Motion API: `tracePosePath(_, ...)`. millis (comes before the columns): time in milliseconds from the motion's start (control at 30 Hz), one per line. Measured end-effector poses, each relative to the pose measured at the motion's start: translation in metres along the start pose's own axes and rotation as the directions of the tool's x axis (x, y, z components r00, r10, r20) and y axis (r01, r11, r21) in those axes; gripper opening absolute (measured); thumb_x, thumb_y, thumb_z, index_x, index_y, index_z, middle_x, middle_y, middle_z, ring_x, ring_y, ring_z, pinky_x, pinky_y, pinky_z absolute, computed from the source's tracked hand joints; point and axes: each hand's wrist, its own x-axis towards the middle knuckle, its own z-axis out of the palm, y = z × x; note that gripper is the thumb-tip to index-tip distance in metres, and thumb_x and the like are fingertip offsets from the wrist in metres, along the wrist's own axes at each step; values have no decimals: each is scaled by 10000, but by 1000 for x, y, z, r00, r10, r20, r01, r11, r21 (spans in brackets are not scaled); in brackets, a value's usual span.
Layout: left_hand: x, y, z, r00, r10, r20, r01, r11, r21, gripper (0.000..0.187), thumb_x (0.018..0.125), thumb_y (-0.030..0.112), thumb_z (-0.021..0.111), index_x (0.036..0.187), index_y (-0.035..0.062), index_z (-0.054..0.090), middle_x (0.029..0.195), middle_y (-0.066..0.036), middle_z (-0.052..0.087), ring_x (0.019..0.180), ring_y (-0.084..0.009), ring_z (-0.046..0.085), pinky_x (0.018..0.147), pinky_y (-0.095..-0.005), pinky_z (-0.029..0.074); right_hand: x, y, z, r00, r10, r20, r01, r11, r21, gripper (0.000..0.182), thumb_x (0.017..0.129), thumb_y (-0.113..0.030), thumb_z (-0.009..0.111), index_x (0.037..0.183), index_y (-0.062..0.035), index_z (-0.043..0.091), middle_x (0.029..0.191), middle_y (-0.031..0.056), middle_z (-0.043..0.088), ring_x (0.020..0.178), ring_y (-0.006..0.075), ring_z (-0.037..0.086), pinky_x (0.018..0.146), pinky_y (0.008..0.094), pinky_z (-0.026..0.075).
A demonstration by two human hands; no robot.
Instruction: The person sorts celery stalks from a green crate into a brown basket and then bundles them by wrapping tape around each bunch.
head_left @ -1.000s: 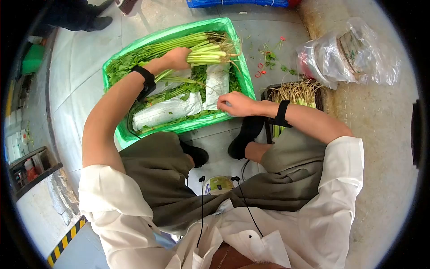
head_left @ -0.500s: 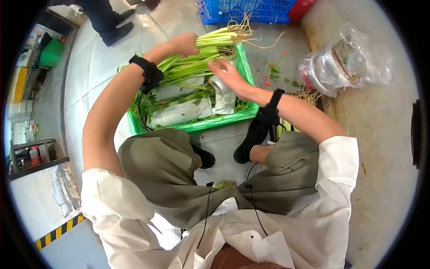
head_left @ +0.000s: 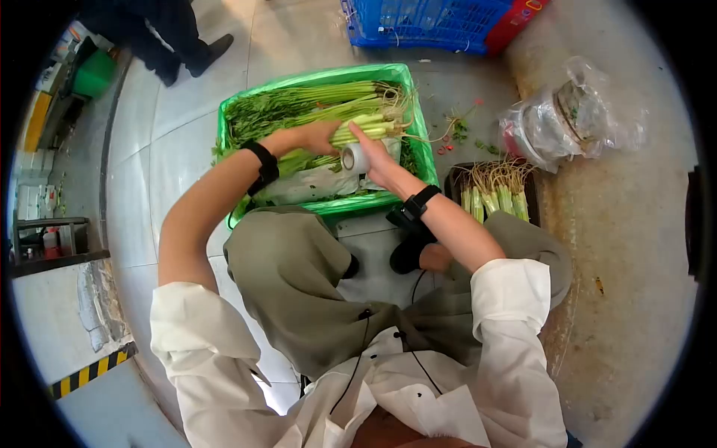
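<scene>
A bunch of celery [head_left: 362, 131] with pale stalks and stringy roots is held over a green-lined crate [head_left: 299, 78]. My left hand [head_left: 317, 140] is closed around the stalks, its fingertips partly hidden. My right hand [head_left: 377, 158] meets the root end, thumb along the stalks. A whitish tape roll [head_left: 354, 158] with a brown core sits in its curled fingers, just below the bunch. More leafy celery [head_left: 261, 112] lies in the crate behind my hands, its roots pointing right. White wrapped bundles [head_left: 306, 185] lie in the near part of the crate.
A dark tray of rooted celery bunches [head_left: 497, 196] stands by my right knee. Blue crates [head_left: 418, 26] are at the back. A plastic-wrapped bundle [head_left: 560, 116] rests against the right side. Another person's legs [head_left: 175, 41] stand at the back left.
My left hand has drawn the celery bunch down toward me, off the pile. My right hand has moved slightly down with the tape roll, now close under the stalks. The view has shifted a little.
</scene>
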Motion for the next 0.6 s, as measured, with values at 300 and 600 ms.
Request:
tracePosePath(300, 47, -26, 65, 987, -100, -129, -9, 753, -658, 441, 940, 379, 553, 1184, 14, 602, 1095, -156, 637, 932, -225, 586, 812, -362, 457, -10, 8, -43, 997, 65, -33, -68, 995, -75, 595, 881, -387, 677, 1308, -13, 499, 1196, 84, 593, 1053, 176, 586, 884, 325, 481)
tracePosePath(600, 69, -29, 80, 960, -17, -280, -115, 886, -449, 323, 959, 288, 564, 1033, -24, 602, 881, -120, 623, 778, -184, 567, 714, -331, 465, 4, 20, -52, 998, 55, 12, -54, 998, -40, 461, 917, -338, 643, 1253, -39, 542, 1118, 64, 613, 920, 132, 610, 773, 279, 504)
